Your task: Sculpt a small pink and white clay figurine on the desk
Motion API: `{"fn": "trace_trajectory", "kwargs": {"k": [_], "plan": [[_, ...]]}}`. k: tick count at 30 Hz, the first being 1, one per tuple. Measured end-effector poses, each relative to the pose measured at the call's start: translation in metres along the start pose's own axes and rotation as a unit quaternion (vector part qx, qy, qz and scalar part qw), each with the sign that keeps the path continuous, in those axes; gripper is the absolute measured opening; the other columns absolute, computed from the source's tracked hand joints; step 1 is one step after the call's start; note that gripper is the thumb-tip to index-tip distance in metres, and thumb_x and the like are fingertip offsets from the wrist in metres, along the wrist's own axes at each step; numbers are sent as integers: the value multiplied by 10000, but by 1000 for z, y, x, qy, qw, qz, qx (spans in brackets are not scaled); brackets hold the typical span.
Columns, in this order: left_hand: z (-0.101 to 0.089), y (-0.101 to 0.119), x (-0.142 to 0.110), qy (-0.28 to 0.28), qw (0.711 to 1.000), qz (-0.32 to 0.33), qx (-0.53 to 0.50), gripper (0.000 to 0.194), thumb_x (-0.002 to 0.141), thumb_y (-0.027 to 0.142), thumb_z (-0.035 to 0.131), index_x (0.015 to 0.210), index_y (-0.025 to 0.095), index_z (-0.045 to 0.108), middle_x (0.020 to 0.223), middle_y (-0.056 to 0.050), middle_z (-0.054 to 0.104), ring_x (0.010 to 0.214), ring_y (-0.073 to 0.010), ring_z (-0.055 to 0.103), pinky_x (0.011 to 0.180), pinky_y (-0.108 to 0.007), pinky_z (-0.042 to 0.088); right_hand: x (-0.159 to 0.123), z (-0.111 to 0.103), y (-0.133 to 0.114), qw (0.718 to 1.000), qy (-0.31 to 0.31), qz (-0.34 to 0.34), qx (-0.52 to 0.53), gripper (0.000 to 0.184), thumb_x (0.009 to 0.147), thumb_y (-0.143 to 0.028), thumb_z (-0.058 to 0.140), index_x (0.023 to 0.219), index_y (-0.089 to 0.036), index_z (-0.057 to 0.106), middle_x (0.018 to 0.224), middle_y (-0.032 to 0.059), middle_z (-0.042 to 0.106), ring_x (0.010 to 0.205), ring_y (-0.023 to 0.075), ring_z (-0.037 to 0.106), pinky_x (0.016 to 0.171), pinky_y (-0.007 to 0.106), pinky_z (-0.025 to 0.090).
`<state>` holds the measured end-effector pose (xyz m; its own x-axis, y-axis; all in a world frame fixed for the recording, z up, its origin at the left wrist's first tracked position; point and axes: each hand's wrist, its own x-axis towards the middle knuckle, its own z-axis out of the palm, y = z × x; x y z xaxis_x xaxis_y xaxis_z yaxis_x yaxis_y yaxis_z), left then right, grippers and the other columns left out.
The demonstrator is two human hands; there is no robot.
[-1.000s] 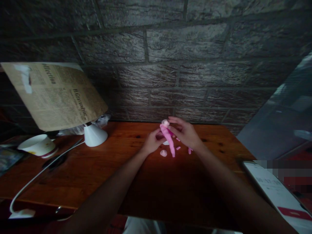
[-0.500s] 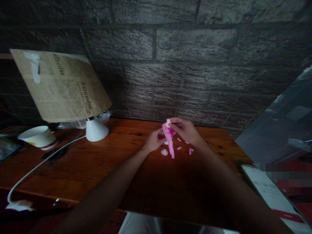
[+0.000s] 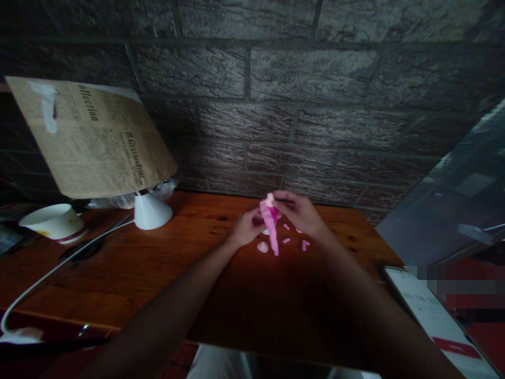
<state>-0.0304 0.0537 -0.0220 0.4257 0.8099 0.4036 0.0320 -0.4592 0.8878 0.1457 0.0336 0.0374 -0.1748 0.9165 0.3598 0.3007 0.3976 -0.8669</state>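
Between my two hands, just above the table, is a pink figure that looks like modelling clay (image 3: 270, 227). It has a long strip hanging down the front, a darker pink part behind and a pale top. My left hand (image 3: 248, 227) is closed on its left side, the fingertips partly hidden behind it. With thumb and fingers, my right hand (image 3: 296, 210) pinches it near the pale top. Below lie a pale cone-shaped lump (image 3: 262, 247) and several small pink pieces (image 3: 305, 245). A whitish thing behind the figure is mostly hidden.
On the left of the wooden table (image 3: 197, 231) stand a lamp with a newsprint shade (image 3: 106, 142), its white cord (image 3: 67, 263) and a paper cup (image 3: 55, 222). Dark scissors-like handles (image 3: 81, 252) lie under the cord. A tablet-like screen (image 3: 426, 310) is at right; a brick wall (image 3: 252, 116) rises behind.
The whole view has shifted slightly, moving everything a little left in the picture. The pale top of the figure looks a bit more upright; both hands keep their hold.
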Motion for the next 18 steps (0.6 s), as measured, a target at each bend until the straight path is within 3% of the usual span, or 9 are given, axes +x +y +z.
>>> {"fn": "trace_trajectory", "kwargs": {"k": [2, 6, 7, 9, 11, 13, 16, 18], "plan": [[0, -4, 0, 0, 1000, 2, 2, 305, 770, 210, 685, 1062, 131, 641, 990, -105, 739, 887, -212, 702, 841, -376, 539, -10, -3, -4, 999, 27, 32, 4, 406, 824, -376, 623, 1180, -181, 615, 1034, 92, 716, 620, 149, 660, 462, 251, 509], [-1, -12, 0, 5, 1000, 17, 17, 318, 778, 221, 680, 1081, 132, 636, 1018, -107, 729, 896, -204, 696, 832, -348, 537, -40, -2, -26, 993, 98, -11, -63, 310, 865, -391, 582, 1068, -173, 669, 900, 62, 726, 584, 127, 633, 532, 246, 512], [-1, -13, 0, 5, 1000, 20, 21, 313, 777, 224, 682, 1073, 131, 639, 1014, -103, 728, 894, -201, 695, 826, -338, 536, -49, 2, -35, 993, 80, -18, -90, 295, 881, -373, 566, 1085, -186, 669, 860, 46, 725, 586, 128, 634, 539, 242, 507], [-1, -13, 0, 2, 1000, 20, 17, 307, 772, 229, 687, 1059, 128, 644, 991, -94, 731, 877, -197, 694, 804, -319, 535, -64, 16, -52, 983, -15, -19, -183, 258, 916, -311, 525, 1101, -209, 673, 755, 20, 714, 567, 128, 632, 571, 243, 503], [-1, -11, 0, 3, 1000, 12, 3, 313, 759, 222, 697, 1053, 125, 647, 967, -89, 736, 863, -197, 697, 784, -304, 534, -75, 35, -66, 948, -108, -12, -300, 214, 917, -197, 509, 1036, -194, 687, 815, 46, 727, 688, 155, 677, 676, 265, 519], [-1, -9, 0, 4, 1000, 1, -12, 313, 752, 217, 705, 1045, 123, 652, 961, -93, 740, 864, -202, 701, 778, -296, 532, -80, 55, -75, 891, -161, 8, -424, 250, 907, -103, 465, 1058, -142, 661, 1021, 120, 716, 853, 205, 694, 744, 296, 525], [-1, -7, 1, 0, 1000, -9, -23, 310, 752, 231, 716, 1036, 123, 659, 974, -104, 742, 873, -209, 705, 778, -291, 530, -78, 75, -77, 822, -178, 57, -538, 426, 892, 11, 342, 1238, -100, 564, 1226, 185, 630, 936, 229, 691, 719, 298, 539], [-1, -7, 1, -1, 1000, -11, -19, 318, 752, 227, 717, 1047, 123, 660, 984, -107, 742, 870, -210, 705, 774, -289, 531, -72, 81, -75, 809, -190, 78, -550, 437, 891, 30, 308, 1226, -75, 569, 1178, 203, 646, 938, 243, 694, 719, 308, 544]]}}
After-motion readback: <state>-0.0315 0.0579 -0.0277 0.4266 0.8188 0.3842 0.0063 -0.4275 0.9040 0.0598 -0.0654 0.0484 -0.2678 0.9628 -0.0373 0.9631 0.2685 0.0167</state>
